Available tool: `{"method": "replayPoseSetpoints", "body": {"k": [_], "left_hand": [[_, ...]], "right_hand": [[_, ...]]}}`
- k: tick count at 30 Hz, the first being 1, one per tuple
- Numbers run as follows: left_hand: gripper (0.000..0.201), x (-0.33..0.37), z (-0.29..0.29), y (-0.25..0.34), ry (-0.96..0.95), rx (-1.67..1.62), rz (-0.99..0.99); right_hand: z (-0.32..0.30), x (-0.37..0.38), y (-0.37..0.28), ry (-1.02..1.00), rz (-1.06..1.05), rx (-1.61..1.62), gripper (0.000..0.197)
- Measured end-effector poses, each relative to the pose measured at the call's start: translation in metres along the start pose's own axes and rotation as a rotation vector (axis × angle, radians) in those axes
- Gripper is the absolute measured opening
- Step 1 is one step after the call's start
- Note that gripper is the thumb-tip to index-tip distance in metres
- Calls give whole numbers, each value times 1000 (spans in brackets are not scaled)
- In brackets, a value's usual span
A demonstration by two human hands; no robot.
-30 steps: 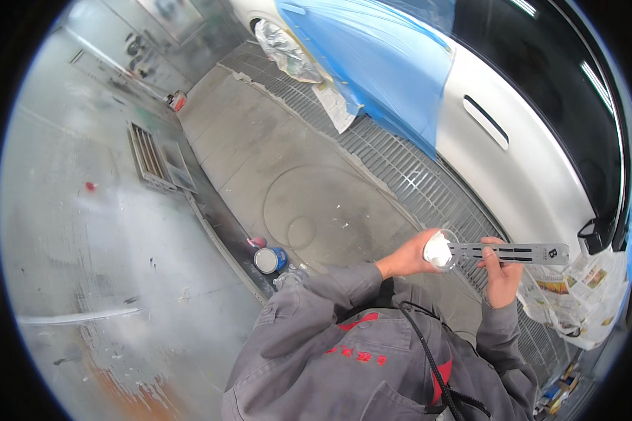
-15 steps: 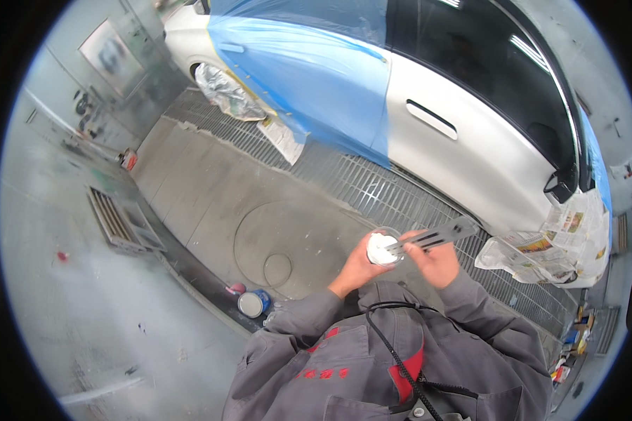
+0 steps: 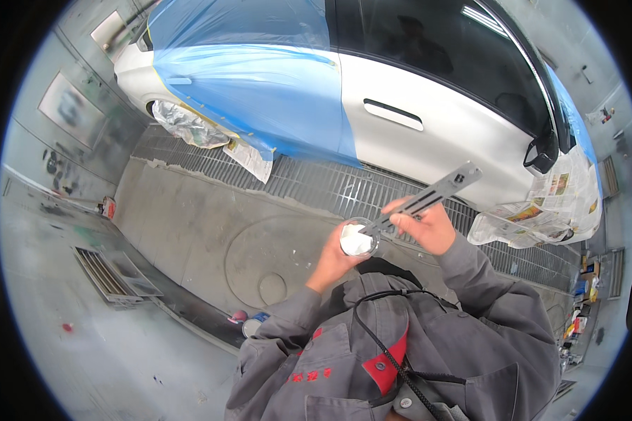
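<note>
My left hand [image 3: 332,254] is wrapped round a clear cup [image 3: 373,247] with white paint [image 3: 356,241] in it. A flat, slotted metal mixing stick [image 3: 442,188] is gripped between the thumb and fingers of my right hand [image 3: 428,226]. The stick slants, its lower end in the cup at the paint and its upper end pointing up to the right. Both hands are in front of my chest, close together. Beyond them stands a car with a white door [image 3: 428,105].
Blue masking film [image 3: 260,98] covers the car's left part, and newspaper [image 3: 541,210] wraps its right end. Metal floor grating [image 3: 309,179] runs alongside the car. A thin hose [image 3: 226,263] loops on the floor. A blue can [image 3: 255,324] stands by the wall at lower left.
My view has shifted, so the car sits further left. Both hands have moved left in the picture, still holding cup and stick. The stick stands out longer and more steeply from the cup.
</note>
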State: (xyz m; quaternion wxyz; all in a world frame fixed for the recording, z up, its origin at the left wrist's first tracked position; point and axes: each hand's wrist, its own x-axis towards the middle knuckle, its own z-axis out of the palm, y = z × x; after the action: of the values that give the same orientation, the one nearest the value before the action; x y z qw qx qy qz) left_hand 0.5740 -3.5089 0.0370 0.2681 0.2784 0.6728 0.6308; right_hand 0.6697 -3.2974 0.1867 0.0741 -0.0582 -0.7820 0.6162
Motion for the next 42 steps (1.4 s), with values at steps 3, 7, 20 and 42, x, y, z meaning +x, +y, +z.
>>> {"method": "replayPoseSetpoints", "body": {"k": [3, 7, 20, 42], "left_hand": [[87, 32, -8, 1, 5, 22, 31], [85, 77, -19, 2, 42, -42, -38], [81, 154, -73, 30, 463, 174, -165], [84, 197, -259, 31, 309, 155, -158]], "right_hand": [[-19, 46, 21, 30, 8, 32, 21], [-26, 108, 57, 11, 133, 85, 24], [-119, 447, 190, 225, 34, -444, 41], [93, 577, 208, 562, -63, -470, 12]]}}
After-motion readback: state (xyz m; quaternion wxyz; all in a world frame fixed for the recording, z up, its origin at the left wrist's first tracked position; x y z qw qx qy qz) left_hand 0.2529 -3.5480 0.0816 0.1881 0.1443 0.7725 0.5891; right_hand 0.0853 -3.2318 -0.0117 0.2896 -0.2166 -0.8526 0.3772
